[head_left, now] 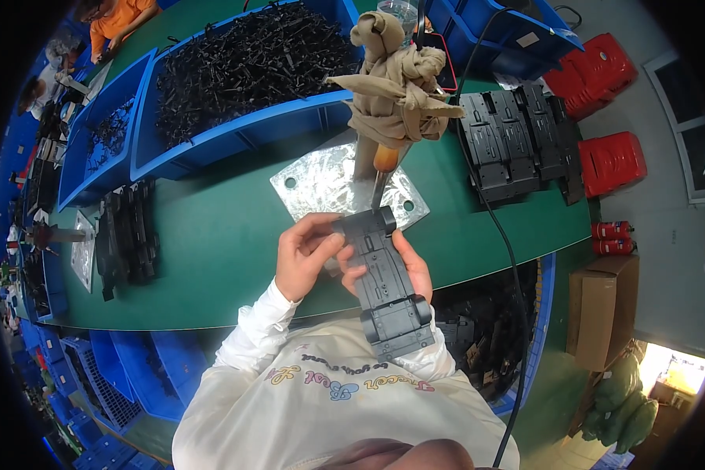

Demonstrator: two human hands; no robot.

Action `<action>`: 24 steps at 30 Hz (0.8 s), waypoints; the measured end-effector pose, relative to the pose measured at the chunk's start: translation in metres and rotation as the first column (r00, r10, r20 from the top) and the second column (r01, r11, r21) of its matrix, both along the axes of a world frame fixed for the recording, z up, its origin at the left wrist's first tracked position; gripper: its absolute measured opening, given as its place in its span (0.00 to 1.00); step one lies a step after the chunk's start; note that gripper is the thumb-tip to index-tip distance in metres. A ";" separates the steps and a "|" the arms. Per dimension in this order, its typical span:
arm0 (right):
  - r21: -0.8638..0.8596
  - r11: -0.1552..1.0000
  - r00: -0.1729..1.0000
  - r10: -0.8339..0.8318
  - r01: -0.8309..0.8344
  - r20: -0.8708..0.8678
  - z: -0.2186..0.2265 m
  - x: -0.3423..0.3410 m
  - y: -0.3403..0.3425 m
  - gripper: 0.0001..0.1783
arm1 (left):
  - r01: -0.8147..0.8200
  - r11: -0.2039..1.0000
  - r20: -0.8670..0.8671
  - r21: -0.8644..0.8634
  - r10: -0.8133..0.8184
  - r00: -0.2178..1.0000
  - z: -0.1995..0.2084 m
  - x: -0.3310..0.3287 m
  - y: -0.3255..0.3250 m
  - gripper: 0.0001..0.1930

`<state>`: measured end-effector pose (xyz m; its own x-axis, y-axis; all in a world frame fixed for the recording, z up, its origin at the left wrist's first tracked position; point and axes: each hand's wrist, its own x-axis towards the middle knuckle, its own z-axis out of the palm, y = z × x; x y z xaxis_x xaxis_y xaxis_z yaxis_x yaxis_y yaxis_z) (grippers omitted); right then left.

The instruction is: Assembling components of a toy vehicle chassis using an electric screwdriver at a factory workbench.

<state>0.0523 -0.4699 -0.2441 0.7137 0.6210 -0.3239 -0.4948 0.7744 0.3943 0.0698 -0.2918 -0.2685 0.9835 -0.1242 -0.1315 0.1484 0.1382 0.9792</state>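
Observation:
A black plastic toy-car chassis (385, 274) is tilted in front of my chest, with wheel-arch shapes at both ends. My right hand (413, 270) cradles it from beneath, fingers showing along its left edge and thumb side along the right. At its upper left corner, the bent fingers and thumb of my left hand (309, 251) close on the edge; any small part between them is hidden. Just above the chassis's far end, the metal rod of a tool with an amber handle (385, 159) points down. Its stand is wrapped in beige cloth (403, 90). Whether the rod touches the chassis I cannot tell.
Beneath the stand lies a shiny metal plate (305, 184) on the green table (219, 270). Blue bins (235, 137) hold many small black parts. More chassis are stacked at right (509, 141) and left (129, 235). A black cable (513, 270) hangs over the table's edge. Co-workers sit far left.

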 end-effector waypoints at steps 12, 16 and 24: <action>-0.006 1.000 1.000 -0.001 0.001 -0.025 0.000 -0.001 -0.001 0.27 | 0.003 1.000 -0.002 0.006 -0.003 1.000 0.001 -0.002 -0.001 0.18; -0.023 1.000 1.000 -0.003 0.003 -0.008 0.000 0.003 -0.002 0.27 | 0.006 1.000 0.000 -0.010 -0.006 1.000 -0.002 0.004 -0.003 0.18; -0.114 0.993 0.999 0.031 -0.033 -0.011 -0.022 0.003 -0.001 0.31 | -0.009 1.000 -0.130 0.000 0.009 0.992 0.000 -0.004 0.000 0.20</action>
<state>0.0553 -0.4710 -0.2663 0.6906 0.6022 -0.4005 -0.5167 0.7983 0.3094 0.0655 -0.2914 -0.2686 0.9593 -0.1153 -0.2578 0.2727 0.1406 0.9518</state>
